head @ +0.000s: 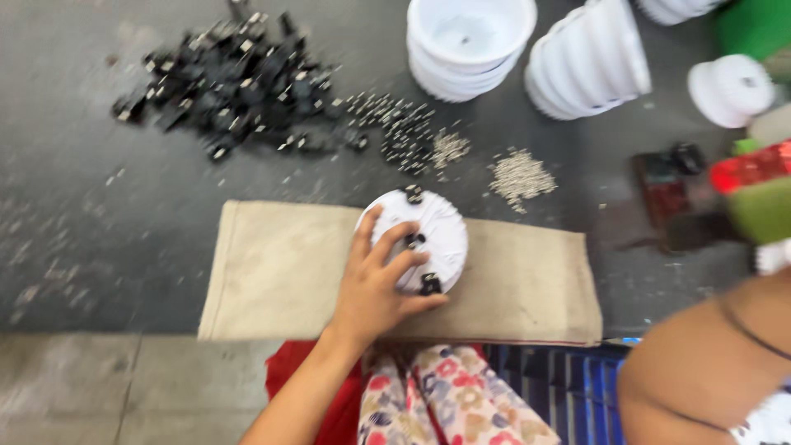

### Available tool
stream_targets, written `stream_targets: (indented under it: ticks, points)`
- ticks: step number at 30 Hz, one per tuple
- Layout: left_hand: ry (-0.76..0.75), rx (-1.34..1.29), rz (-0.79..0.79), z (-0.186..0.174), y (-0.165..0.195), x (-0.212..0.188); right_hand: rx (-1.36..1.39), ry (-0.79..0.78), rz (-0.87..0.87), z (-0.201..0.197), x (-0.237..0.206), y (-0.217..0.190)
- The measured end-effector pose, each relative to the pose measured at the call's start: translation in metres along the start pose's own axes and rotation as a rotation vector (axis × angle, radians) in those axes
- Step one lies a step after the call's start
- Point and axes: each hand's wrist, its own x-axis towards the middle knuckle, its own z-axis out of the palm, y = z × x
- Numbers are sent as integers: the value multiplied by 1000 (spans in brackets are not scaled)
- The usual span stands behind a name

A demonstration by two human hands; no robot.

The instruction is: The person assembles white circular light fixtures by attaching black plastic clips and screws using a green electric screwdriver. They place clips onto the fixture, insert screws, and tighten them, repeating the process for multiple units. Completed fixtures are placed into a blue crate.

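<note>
My left hand (375, 288) rests on a white round ribbed part (443, 229), fingers spread over its top and thumb against its near edge. The part lies on a beige sack cloth (272, 264) spread on the grey floor. Small black clips sit on the part at its far rim, its middle and its near rim. My right hand is out of view; only a bare arm (700, 371) with a thin dark thread around it shows at the bottom right.
A heap of black clips (235, 82) lies at the far left, with small metal pieces (519, 175) and darker ones (404, 136) beside it. Stacks of white ribbed parts (465, 45) (589, 62) stand at the back. Blurred red and green items (754, 169) sit right; a blue crate (568, 387) is near.
</note>
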Motion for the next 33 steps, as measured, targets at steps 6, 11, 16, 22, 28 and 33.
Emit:
stream_targets:
  ticks: [6,11,16,22,28,33]
  points:
    - [-32,9,-5,-2,-1,2,76,32,-9,0,19,10]
    - [-43,24,-21,-1,-1,2,114,75,-72,7,14,16]
    - [-51,27,-34,-1,0,3,142,101,-98,14,10,17]
    - [-32,12,-17,-1,-2,2,183,98,-21,18,1,26]
    - [-2,18,12,1,0,-1,215,81,145,32,-28,47]
    - [-4,59,26,2,3,0,159,84,123,45,-70,54]
